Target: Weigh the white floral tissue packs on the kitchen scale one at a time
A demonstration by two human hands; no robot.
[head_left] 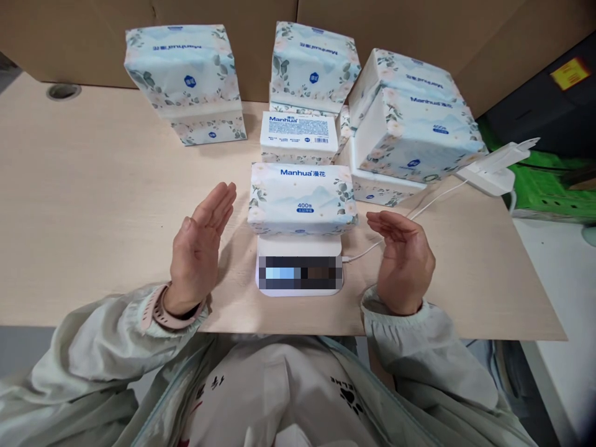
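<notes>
A Manhua tissue pack (302, 195) lies on the back part of a white scale-like device (300, 246), whose front panel is pixelated. My left hand (200, 248) is raised left of the pack, palm inward, fingers extended, holding nothing. To the pack's right, my right hand (403, 261) is also apart from it, with its fingers stretched out and nothing in it. Directly behind the pack is another tissue pack (298, 133) showing its printed side with a barcode.
Stacked packs stand at the back left (186, 74), back middle (314, 65) and right (419, 124). A white cable (437, 200) runs from the device to a power strip (493, 171). Cardboard (223, 43) borders the wooden table (93, 217). A green crate (554, 186) stands right.
</notes>
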